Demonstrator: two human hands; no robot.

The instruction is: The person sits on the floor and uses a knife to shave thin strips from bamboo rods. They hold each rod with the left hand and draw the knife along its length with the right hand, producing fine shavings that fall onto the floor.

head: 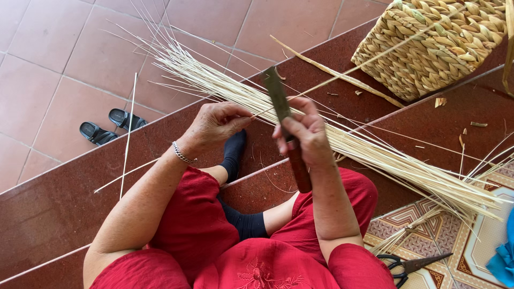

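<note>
My left hand [215, 126] pinches the near end of a thin pale reed strip [348, 70] that runs up and to the right toward the basket. My right hand [304, 134] grips the brown wooden handle of a knife [279, 101], whose flat blade points up and away and meets the strip close to my left fingertips. A long bundle of pale reed strips [385, 158] lies diagonally across the dark red steps under both hands. I sit on the steps in red clothes and black socks, with a metal bracelet on my left wrist.
A woven straw basket [428, 45] stands at the upper right. Black-handled scissors [409, 265] lie on the patterned tiles at the lower right beside blue cloth [503, 259]. A pair of black sandals [110, 126] rests on the lower tiled floor at left. Loose strips and scraps lie scattered about.
</note>
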